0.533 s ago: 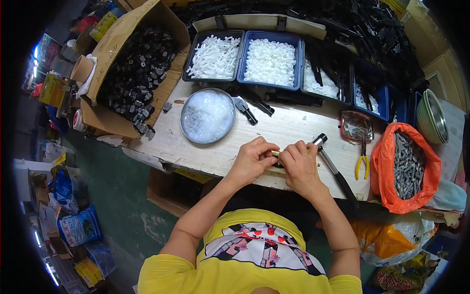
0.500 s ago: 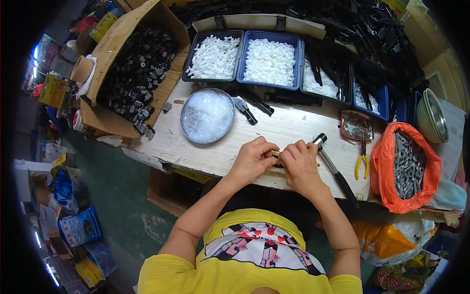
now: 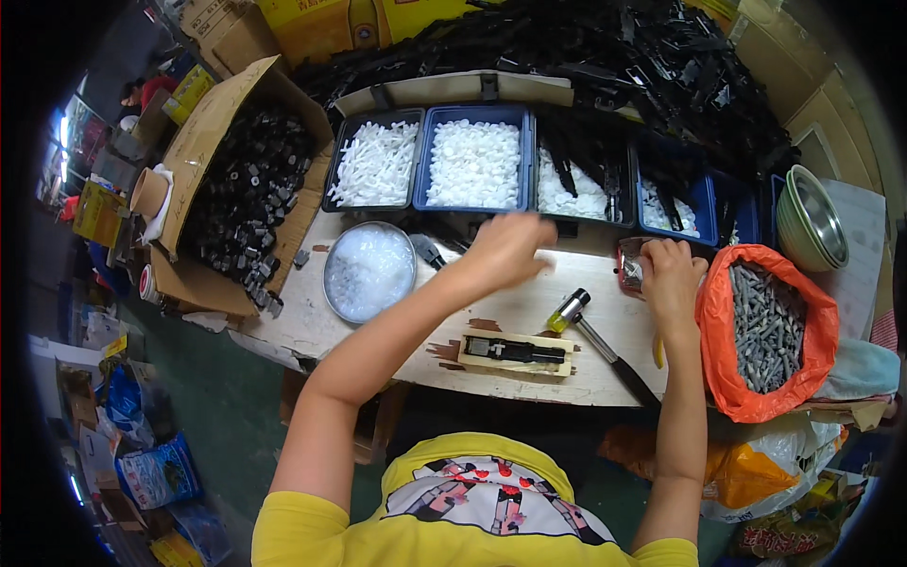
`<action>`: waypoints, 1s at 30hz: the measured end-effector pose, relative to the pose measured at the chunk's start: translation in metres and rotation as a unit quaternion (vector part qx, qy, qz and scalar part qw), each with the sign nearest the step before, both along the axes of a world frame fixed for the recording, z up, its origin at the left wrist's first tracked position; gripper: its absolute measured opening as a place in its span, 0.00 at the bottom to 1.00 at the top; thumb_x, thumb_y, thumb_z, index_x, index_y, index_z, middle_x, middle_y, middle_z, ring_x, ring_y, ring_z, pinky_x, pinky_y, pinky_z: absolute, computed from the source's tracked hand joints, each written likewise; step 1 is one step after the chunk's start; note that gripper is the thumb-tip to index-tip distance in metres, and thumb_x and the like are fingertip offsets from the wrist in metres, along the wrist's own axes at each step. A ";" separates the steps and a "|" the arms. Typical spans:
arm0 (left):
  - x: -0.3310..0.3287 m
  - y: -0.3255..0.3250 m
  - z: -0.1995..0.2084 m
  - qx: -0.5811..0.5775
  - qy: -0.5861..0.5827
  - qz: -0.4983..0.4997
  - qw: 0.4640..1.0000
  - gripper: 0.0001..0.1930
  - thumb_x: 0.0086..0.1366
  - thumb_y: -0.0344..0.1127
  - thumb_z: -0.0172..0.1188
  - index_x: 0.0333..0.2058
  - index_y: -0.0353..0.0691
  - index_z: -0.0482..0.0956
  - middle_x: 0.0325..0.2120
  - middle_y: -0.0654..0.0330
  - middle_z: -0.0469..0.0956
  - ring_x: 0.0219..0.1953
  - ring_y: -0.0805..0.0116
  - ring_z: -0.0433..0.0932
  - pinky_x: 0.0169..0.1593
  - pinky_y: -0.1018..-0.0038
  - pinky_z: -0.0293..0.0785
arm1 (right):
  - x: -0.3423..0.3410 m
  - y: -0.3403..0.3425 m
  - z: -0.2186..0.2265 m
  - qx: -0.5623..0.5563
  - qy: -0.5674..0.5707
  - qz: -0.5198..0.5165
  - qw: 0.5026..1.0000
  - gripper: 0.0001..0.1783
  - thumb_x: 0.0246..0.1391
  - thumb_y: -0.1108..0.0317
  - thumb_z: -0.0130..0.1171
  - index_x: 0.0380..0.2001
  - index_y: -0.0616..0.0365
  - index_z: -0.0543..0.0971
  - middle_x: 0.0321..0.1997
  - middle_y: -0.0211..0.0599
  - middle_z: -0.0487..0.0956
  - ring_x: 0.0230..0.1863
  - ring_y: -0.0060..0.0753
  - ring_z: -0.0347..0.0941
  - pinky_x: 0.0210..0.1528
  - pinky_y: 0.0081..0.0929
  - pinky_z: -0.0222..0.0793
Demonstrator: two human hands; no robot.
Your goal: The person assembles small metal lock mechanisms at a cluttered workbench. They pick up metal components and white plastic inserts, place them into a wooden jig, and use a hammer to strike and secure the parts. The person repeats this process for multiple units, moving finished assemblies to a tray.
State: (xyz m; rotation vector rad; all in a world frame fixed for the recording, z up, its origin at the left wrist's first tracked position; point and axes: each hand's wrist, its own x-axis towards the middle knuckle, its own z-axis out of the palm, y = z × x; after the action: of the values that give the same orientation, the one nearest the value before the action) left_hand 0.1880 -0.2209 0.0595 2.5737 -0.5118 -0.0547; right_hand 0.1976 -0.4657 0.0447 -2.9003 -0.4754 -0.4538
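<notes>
My left hand [image 3: 512, 251] hovers over the bench in front of the blue trays, its fingers smeared by motion. My right hand [image 3: 673, 276] reaches into a small red tray [image 3: 627, 265] of metal pins; its fingers bend down together, and what they pinch is hidden. On the bench below my hands lies a pale wooden block [image 3: 477, 346] with a black part [image 3: 525, 352] set in its slot, touched by neither hand. A hammer [image 3: 605, 346] with a metal-and-yellow head and black grip lies to the right of the block. Yellow pliers handles [image 3: 658, 350] show beside my right wrist.
Trays of white plastic pieces [image 3: 472, 163] line the back, before a heap of black parts [image 3: 652, 71]. A round dish [image 3: 369, 272] and a carton of black pieces [image 3: 250, 180] stand left. An orange bag of grey pieces [image 3: 715, 359] and stacked bowls [image 3: 803, 222] stand right.
Both hands have left the wooden block, uncovering it and its black part. My left hand has moved up toward the trays, my right hand across to the red tray. The view has shifted.
</notes>
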 end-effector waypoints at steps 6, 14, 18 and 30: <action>0.084 -0.045 0.002 0.216 -0.120 0.065 0.967 0.05 0.44 0.27 0.58 0.23 0.37 0.79 0.26 0.50 0.77 0.31 0.55 0.78 0.32 0.65 0.74 | 0.018 0.002 -0.009 -0.168 0.068 -0.050 0.982 0.11 0.40 0.69 0.58 0.31 0.58 0.78 0.33 0.38 0.78 0.42 0.40 0.68 0.41 0.42 0.55; 0.085 -0.045 -0.005 0.230 -0.117 -0.012 0.966 0.05 0.43 0.25 0.57 0.22 0.37 0.79 0.26 0.49 0.78 0.33 0.54 0.79 0.32 0.65 0.75 | 0.011 0.007 -0.011 -0.049 0.063 -0.019 0.997 0.07 0.42 0.71 0.54 0.28 0.57 0.78 0.31 0.39 0.77 0.41 0.40 0.69 0.41 0.43 0.54; 0.093 -0.035 0.007 0.087 -0.060 0.017 0.994 0.07 0.43 0.24 0.59 0.25 0.32 0.79 0.23 0.48 0.77 0.28 0.57 0.79 0.29 0.68 0.75 | 0.016 0.006 -0.022 -0.063 0.081 -0.006 0.995 0.07 0.39 0.72 0.56 0.26 0.57 0.78 0.31 0.38 0.77 0.40 0.38 0.69 0.41 0.43 0.53; 0.003 -0.005 0.013 -0.569 0.242 0.066 0.783 0.06 0.53 0.24 0.59 0.31 0.29 0.75 0.24 0.55 0.75 0.23 0.69 0.76 0.23 0.77 0.74 | 0.006 -0.028 -0.019 0.003 -0.011 0.002 1.000 0.02 0.42 0.69 0.57 0.23 0.54 0.75 0.27 0.31 0.74 0.37 0.36 0.67 0.38 0.37 0.51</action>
State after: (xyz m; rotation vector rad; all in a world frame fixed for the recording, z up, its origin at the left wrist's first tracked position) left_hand 0.1906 -0.2255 0.0724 1.3023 -0.0741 -0.2609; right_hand 0.2035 -0.4935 0.0257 -2.8906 -0.4837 -0.4873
